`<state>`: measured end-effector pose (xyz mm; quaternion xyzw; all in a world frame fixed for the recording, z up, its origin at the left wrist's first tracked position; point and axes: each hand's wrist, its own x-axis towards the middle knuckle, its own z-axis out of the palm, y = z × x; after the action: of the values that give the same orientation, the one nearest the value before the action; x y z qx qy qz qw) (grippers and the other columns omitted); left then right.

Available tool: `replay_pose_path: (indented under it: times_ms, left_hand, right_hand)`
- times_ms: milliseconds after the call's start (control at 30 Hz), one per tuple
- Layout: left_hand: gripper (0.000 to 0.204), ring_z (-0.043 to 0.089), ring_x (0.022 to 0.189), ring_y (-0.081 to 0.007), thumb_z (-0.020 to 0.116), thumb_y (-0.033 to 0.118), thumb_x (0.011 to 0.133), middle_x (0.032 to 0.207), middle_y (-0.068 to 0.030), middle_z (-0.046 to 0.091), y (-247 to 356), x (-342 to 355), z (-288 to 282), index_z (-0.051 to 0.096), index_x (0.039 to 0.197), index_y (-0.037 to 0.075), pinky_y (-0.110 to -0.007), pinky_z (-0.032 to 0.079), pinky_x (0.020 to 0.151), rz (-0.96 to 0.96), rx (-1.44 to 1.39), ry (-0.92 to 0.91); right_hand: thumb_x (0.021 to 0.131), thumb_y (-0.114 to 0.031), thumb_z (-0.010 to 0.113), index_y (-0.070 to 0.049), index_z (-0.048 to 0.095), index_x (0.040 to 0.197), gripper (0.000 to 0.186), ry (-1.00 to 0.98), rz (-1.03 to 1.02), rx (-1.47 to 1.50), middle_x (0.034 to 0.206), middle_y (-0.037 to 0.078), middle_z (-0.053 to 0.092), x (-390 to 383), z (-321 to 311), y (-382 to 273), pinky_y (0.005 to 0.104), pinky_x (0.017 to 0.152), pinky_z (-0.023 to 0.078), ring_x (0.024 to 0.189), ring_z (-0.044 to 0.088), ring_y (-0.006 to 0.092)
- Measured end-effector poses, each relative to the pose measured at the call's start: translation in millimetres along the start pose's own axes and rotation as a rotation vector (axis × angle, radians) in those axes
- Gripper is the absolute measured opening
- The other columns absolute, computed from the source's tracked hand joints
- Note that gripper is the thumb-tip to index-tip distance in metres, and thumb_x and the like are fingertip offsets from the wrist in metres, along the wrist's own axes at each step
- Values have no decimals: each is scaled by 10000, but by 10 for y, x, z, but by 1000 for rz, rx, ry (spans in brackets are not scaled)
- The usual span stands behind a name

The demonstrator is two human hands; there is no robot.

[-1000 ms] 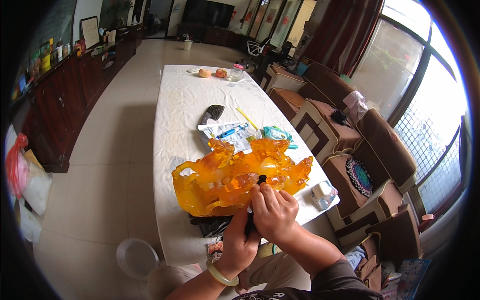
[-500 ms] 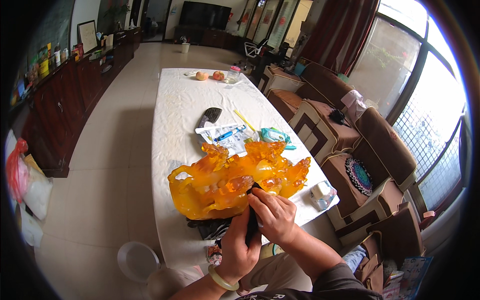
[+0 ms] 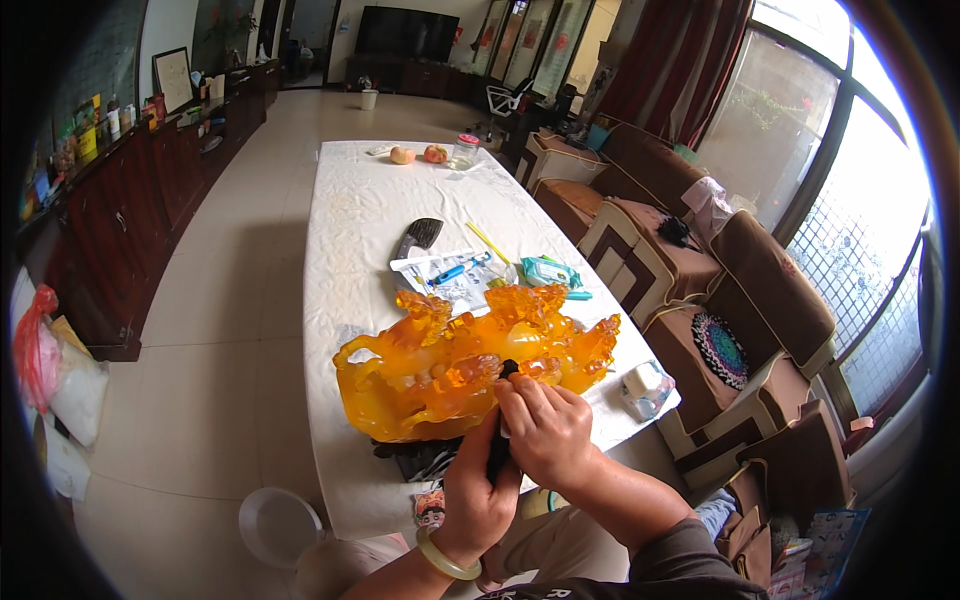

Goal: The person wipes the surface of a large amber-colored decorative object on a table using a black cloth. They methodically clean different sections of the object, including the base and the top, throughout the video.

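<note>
A large translucent amber-orange carving (image 3: 400,400) with jagged, branching tops lies at the near end of the table. Close to its front edge, my left hand (image 3: 476,505), with a pale bangle at the wrist, is closed around a piece of black cloth (image 3: 500,455). My right hand (image 3: 548,430) pinches the upper part of the same cloth, its fingertips at the carving's near side. Part of the cloth is hidden by my fingers. Beneath the carving, a dark patterned item (image 3: 430,460) sticks out toward me.
Behind the carving lie a black brush (image 3: 421,235), a blue pen-like tool (image 3: 460,268), a yellow stick (image 3: 486,238) and a teal wipes pack (image 3: 550,272). A wrapped white block (image 3: 648,386) sits right on the white-covered table (image 3: 360,215). A sofa (image 3: 700,280) stands to the right.
My right hand has shifted slightly down over the cloth, and the cloth's tip shows a little higher beside the carving. The carving looks almost unmoved.
</note>
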<state>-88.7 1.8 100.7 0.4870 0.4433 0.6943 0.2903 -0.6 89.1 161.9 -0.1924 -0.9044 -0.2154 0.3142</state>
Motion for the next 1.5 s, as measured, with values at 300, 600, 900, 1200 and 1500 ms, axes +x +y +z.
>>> replay_pose_path:
  times_ms: [300, 600, 900, 1200, 1500]
  left_hand:
    - [500, 649, 1059, -308, 540, -70, 868, 1176, -225, 623, -8, 7, 1, 469, 1363, -69, -346, 487, 944, 48, 17, -4]
    - [400, 638, 886, -259, 570, -60, 862, 1003, -170, 634, -11, 1, -9, 516, 1258, -44, -335, 503, 815, 47, 14, 10]
    - [463, 643, 918, -243, 591, -44, 872, 1067, -177, 635, -74, -38, 5, 498, 1325, -55, -312, 504, 841, 15, -23, 38]
    - [377, 634, 821, -306, 589, -13, 854, 958, -173, 624, 66, -151, -4, 554, 1225, -73, -354, 512, 761, 188, 198, 75]
    - [424, 667, 761, -343, 638, -52, 802, 897, -194, 644, 80, -138, 3, 573, 1220, -81, -377, 548, 689, 284, 225, 45]
  right_hand:
    - [676, -110, 655, 37, 659, 1004, 360, -7, -44, -55, 953, 146, 663, -10, -2, 7, 301, 586, 518, 767, 688, 214]
    - [734, -169, 593, -21, 602, 846, 186, -20, -182, -223, 846, 107, 587, 82, 20, -7, 261, 542, 410, 637, 563, 149]
    - [676, -156, 662, 35, 649, 1012, 387, -46, -183, 18, 957, 150, 661, 21, 2, 97, 278, 549, 500, 658, 660, 176]
    - [701, -1, 717, 49, 648, 1065, 375, 97, -106, 422, 1038, 198, 675, -197, -56, 160, 342, 605, 573, 747, 710, 258]
    - [747, 23, 731, 55, 668, 1064, 324, 114, -75, 489, 1059, 220, 684, -269, -191, 118, 341, 648, 587, 816, 714, 289]
